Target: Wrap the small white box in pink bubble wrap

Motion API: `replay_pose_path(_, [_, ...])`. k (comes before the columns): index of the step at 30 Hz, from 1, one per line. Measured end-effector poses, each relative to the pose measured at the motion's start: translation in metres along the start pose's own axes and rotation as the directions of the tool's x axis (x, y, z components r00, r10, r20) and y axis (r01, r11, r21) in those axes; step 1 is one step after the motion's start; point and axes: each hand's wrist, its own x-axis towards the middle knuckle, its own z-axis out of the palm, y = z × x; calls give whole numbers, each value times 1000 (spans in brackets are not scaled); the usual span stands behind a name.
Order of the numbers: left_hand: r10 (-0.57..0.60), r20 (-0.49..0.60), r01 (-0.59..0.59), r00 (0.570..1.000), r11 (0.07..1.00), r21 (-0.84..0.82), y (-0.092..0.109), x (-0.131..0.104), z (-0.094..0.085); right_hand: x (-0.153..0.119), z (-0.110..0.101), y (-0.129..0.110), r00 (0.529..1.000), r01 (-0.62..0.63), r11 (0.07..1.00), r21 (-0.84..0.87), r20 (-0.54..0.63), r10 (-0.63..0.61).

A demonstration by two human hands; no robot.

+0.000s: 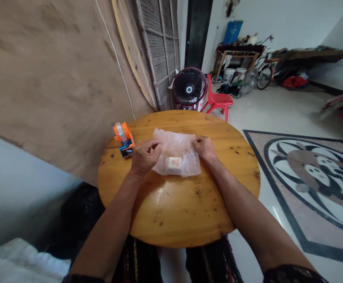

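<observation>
A sheet of clear bubble wrap (174,142) lies spread on the round wooden table (177,212). On its near part rests a small whitish box (175,163) with faint reddish marks on top. My left hand (145,156) pinches the wrap's left edge, fingers closed. At the opposite edge, my right hand (203,147) is closed on the wrap too, its fingers curled in. Neither hand touches the box.
An orange and blue tape dispenser (124,138) stands at the table's left edge, just beyond my left hand. Past the far edge are a dark fan (189,87) and a red plastic chair (219,98). A brown board leans along the left side.
</observation>
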Motion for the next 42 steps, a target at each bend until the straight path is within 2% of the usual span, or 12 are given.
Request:
replay_pose_path(2, [27,120,-13,992,994,-113,3,-2,1,-1,0,-1,1000,12,1000,-5,-6,-12])
replay_pose_path(5, [-59,262,115,963,972,-207,1,-3,3,-1,-1,-3,1000,18,1000,0,-1,-18])
replay_pose_path(11, [-131,355,165,926,984,-66,-10,1,-2,-1,-4,-5,1000,5,999,38,-15,-5])
replay_pose_path(16, [-214,629,276,747,961,-1,-5,3,-15,0,-7,-4,999,-21,998,61,-28,23])
replay_pose_path(20, [-272,856,561,440,828,-25,7,1,-32,1,-9,-3,999,-20,998,56,-31,22])
replay_pose_path(21, [-262,884,623,387,781,-41,9,0,-36,1,-9,-3,999,-18,998,55,-30,20])
replay_pose_path(23, [-270,898,710,347,701,-64,12,-1,-41,1,-8,-2,1000,-14,998,54,-25,16])
replay_pose_path(25, [-283,876,721,389,686,-99,13,-2,-42,2,-7,-1,1000,-11,999,53,-25,13])
replay_pose_path(26, [-279,852,696,443,706,-131,13,-2,-40,2,-6,-1,1000,-11,999,52,-28,13])
replay_pose_path(30, [-183,607,432,773,853,-293,16,-3,-26,2,-3,-1,1000,0,998,55,-21,1])
replay_pose_path(36, [-3,565,85,825,989,-119,14,-5,-4,3,-4,-1,1000,22,999,49,-6,-21])
replay_pose_path(42, [-52,493,99,869,993,-71,9,-5,0,4,-7,-3,1000,-22,999,35,-9,22])
